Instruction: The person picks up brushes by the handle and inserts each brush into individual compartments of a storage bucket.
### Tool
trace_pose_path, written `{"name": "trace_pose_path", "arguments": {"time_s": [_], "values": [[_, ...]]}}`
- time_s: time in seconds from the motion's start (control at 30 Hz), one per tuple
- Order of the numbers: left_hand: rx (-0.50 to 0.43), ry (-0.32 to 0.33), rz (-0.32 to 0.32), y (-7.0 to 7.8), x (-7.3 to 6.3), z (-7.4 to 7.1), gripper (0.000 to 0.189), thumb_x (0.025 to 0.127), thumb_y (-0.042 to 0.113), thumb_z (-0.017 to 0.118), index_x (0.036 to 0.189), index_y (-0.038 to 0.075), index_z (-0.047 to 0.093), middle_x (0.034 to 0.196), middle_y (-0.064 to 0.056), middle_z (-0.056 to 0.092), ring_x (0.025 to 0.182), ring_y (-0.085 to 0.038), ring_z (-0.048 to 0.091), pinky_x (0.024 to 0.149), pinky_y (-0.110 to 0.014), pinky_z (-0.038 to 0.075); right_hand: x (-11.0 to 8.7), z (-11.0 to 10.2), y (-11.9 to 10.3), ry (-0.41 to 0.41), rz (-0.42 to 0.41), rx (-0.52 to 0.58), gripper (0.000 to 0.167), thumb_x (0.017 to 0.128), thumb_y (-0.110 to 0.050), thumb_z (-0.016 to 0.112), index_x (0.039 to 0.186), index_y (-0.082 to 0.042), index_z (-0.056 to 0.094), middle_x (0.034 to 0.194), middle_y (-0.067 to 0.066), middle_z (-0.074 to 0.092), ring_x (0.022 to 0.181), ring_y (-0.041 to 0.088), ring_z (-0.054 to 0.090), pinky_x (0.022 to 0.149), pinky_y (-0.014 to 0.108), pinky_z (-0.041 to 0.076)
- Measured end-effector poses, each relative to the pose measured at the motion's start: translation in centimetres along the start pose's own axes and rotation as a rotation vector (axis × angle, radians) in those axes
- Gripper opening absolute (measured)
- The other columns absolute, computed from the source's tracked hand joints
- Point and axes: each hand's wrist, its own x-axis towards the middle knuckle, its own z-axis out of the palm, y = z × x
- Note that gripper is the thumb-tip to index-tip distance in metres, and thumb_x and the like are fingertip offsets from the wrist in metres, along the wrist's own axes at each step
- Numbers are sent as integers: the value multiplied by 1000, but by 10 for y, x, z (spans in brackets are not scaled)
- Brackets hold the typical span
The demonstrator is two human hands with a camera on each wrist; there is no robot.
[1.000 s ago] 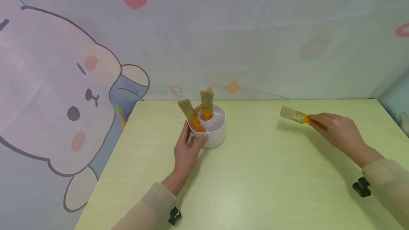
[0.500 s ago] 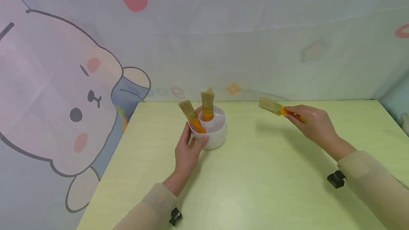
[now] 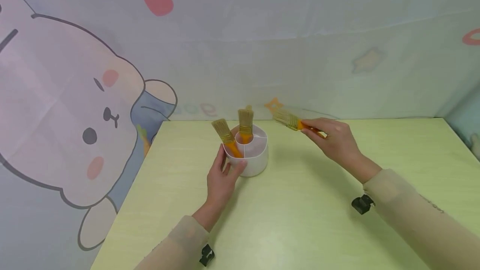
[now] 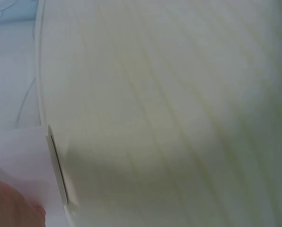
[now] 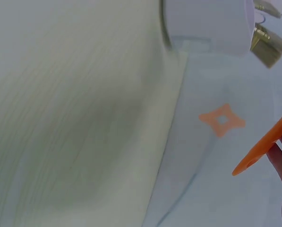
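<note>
My left hand (image 3: 220,183) grips the near left side of a white round divided organizer (image 3: 258,162) standing on the table, thumb on its front wall. In the left wrist view, a fingertip presses the white wall (image 4: 25,149). One paintbrush (image 3: 226,136) leans leftward in the front left compartment, bristles up. Another paintbrush (image 3: 245,123) stands in the round middle cup, with a further bristle tip just behind it. To the right, my right hand (image 3: 331,138) pinches a paintbrush (image 3: 288,119) by its orange handle (image 5: 263,145), bristles toward the organizer, raised over the table's back edge.
The pale yellow-green wooden table (image 3: 307,220) ends at a light fabric backdrop (image 3: 300,61) printed with a cartoon animal (image 3: 75,107). Black clips hang at both sleeves. The organizer stands near the table's back edge, left of middle.
My right hand has carried its paintbrush leftward and slightly up, from the right side of the table to close by the organizer. The left hand keeps its grip, nearly still.
</note>
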Motion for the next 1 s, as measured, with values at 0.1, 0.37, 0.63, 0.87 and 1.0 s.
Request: {"name": "trace_pose_path", "arguments": {"time_s": [0.1, 0.37, 0.63, 0.87, 1.0], "values": [[5, -3, 2, 0, 0, 0, 91, 96, 24, 84, 169, 15, 31, 172, -2, 36, 158, -25, 36, 124, -44, 40, 7, 7, -11, 4, 26, 39, 31, 97, -32, 78, 116, -7, 83, 103, 8, 82, 76, 22, 75, 57, 25, 52], [5, -11, -7, 0, -1, -2, 90, 97, 25, 83, 170, 14, 30, 173, -3, 35, 159, -24, 35, 125, -45, 39, 26, 29, -43, 39, 101, 283, 30, 87, 0, 87, 117, -1, 82, 106, 11, 82, 91, 27, 80, 83, 21, 64], [6, -8, -8, 1, -1, -2, 90, 97, 25, 83, 170, 14, 31, 173, -1, 34, 159, -24, 35, 125, -45, 40, 40, 51, -71, 65, 239, 492, 26, 92, -1, 83, 118, 0, 81, 108, 13, 81, 96, 30, 79, 82, 16, 63], [0, -12, -1, 1, -2, -2, 90, 97, 26, 83, 170, 15, 31, 173, 0, 34, 159, -24, 34, 125, -46, 39, 48, 65, -89, 86, 317, 629, 26, 93, 0, 82, 119, 2, 80, 109, 17, 80, 97, 33, 79, 80, 22, 66], [1, -9, 5, 1, -3, -3, 90, 97, 25, 83, 169, 15, 31, 173, -1, 35, 159, -24, 34, 125, -46, 39, 51, 72, -98, 95, 340, 668, 25, 94, 1, 80, 119, 4, 79, 111, 19, 79, 99, 35, 78, 82, 23, 66]]}}
